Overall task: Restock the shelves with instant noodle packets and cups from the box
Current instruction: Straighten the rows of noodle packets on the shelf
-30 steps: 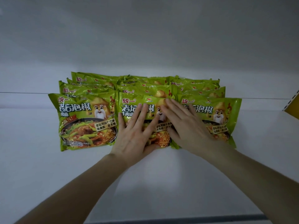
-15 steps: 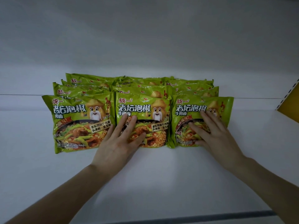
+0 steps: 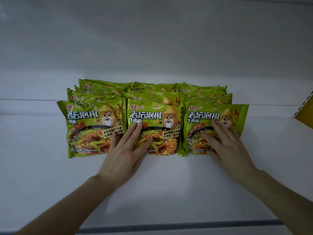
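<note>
Shelf: a white shelf (image 3: 42, 175) is filling the view, with a pale back wall (image 3: 152, 39) behind it and a dark strip (image 3: 169, 226) running along its near edge.
Noodle packets: green instant noodle packets are standing in three columns at the middle of the shelf, printed faces leaning towards the camera.
Front row: the front left packet (image 3: 88, 126), front middle packet (image 3: 159, 119) and front right packet (image 3: 199, 116) are sitting side by side, edges touching or slightly overlapping.
Rear packets: the rear packets (image 3: 152, 89) are lining up behind them, only their top bands showing.
Left hand: the left hand (image 3: 123, 155) is lying flat on the near left part of the front middle packet, gripping nothing.
Left fingers: its fingers (image 3: 135, 131) are stretching straight and slightly spread towards the far side, the outermost one overlapping the right edge of the front left packet.
Right hand: the right hand (image 3: 227, 146) is pressing flat on the front right packet, holding nothing.
Right fingers: its fingers (image 3: 218, 128) are lying straight and fanned across the right half of the printed bowl, the thumb touching the packet's near edge.
Far right: a yellow panel (image 3: 304, 114) is showing at the right edge of the view, well apart from the packets.
</note>
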`<state>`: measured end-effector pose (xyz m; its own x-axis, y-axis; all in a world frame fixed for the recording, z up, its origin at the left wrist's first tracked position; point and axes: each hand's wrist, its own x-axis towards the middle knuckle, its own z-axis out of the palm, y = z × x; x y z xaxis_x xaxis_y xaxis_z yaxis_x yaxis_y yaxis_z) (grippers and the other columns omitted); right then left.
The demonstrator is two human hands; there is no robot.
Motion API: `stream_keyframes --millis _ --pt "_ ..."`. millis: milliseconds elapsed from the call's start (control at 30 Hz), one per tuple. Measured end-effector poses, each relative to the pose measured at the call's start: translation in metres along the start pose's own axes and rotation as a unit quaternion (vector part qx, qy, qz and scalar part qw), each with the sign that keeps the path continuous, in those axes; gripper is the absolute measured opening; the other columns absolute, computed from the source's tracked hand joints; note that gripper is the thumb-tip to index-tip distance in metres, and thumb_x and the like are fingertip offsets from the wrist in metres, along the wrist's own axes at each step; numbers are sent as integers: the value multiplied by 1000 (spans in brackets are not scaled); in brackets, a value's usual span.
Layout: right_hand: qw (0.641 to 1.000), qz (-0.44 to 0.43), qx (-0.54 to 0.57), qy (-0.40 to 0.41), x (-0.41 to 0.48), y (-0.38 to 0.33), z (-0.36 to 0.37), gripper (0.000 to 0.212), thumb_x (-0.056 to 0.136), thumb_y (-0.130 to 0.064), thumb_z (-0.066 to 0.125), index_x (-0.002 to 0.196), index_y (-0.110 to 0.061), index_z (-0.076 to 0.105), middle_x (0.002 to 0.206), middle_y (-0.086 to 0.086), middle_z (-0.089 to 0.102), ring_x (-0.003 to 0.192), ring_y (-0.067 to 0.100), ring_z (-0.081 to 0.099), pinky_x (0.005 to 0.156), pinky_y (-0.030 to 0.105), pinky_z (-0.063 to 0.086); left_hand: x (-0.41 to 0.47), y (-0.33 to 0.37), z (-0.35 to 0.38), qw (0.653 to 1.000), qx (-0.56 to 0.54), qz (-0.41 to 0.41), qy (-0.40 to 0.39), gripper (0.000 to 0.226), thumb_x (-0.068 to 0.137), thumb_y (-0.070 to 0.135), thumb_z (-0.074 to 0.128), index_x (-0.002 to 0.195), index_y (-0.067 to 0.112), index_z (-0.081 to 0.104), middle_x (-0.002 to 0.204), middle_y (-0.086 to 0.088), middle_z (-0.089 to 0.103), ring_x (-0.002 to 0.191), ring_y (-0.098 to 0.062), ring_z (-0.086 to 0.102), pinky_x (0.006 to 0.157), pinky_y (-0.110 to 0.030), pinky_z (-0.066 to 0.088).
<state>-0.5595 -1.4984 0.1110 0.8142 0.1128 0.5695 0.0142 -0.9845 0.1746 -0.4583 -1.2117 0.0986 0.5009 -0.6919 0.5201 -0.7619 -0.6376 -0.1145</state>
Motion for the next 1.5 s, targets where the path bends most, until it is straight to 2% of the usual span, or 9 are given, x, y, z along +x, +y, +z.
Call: stream_keyframes --millis 100,233,367,500,633,800,1200,1367,1500 --pt "1000 -12 13 21 -3 -2 1 63 67 -13 79 120 -17 45 127 25 56 122 33 41 93 62 41 -9 0 -5 1000 6 5 0 49 99 40 9 128 26 46 145 -20 37 137 -29 22 95 -63 23" --pt "999 -5 34 27 -3 -9 1 39 84 -25 41 121 -18 44 130 18 56 122 25 39 92 59 45 -11 4 -10 1000 21 -10 -13 44 98 37 19 127 23 49 143 -19 40 136 -29 22 95 -62 21" --pt "997 -43 51 45 0 -23 3 33 80 -17 55 114 -17 57 124 16 61 119 23 42 90 55 47 -10 15 -15 999 20 -32 -8 45 85 32 37 122 17 59 138 -20 46 132 -28 28 96 -63 29" --pt "996 -61 49 42 7 -39 0 51 56 -11 87 104 -13 69 117 18 64 116 25 42 85 58 46 -16 8 -20 986 0 -166 -12 57 89 48 32 131 14 48 139 -26 42 132 -40 34 96 -65 36" --pt "999 -1 32 16 21 -51 1 83 56 -39 84 126 -18 44 131 25 52 126 31 32 86 66 41 -6 0 -15 940 -80 -332 -21 98 76 65 54 149 24 2 155 -20 -5 143 -35 -7 109 -61 11" --pt "1000 7 4 -15 31 -56 10 95 53 -51 81 132 -20 38 134 26 49 127 33 29 85 67 41 0 -7 -10 940 -112 -320 -21 101 74 61 59 143 35 -10 154 -10 -23 140 -28 -26 109 -63 3" --pt "998 48 -29 -31 36 -63 13 96 49 -52 82 127 -16 41 132 25 52 127 33 32 85 67 42 -4 -6 -14 943 -59 -324 -41 93 72 75 43 147 37 4 156 -15 -10 143 -34 -12 107 -64 10" --pt "998 57 -28 -28 35 -71 1 82 56 -42 83 125 -10 53 129 21 56 127 32 42 89 66 38 -13 -4 -25 966 16 -258 -30 66 84 55 37 139 18 38 146 -25 31 135 -44 28 98 -66 24" --pt "990 97 88 -43 32 -87 -23 46 84 -30 61 123 -5 57 114 15 66 107 33 63 92 59 43 -23 13 -51 993 10 -115 5 46 82 35 39 103 9 70 116 -19 64 108 -36 61 89 -49 47"
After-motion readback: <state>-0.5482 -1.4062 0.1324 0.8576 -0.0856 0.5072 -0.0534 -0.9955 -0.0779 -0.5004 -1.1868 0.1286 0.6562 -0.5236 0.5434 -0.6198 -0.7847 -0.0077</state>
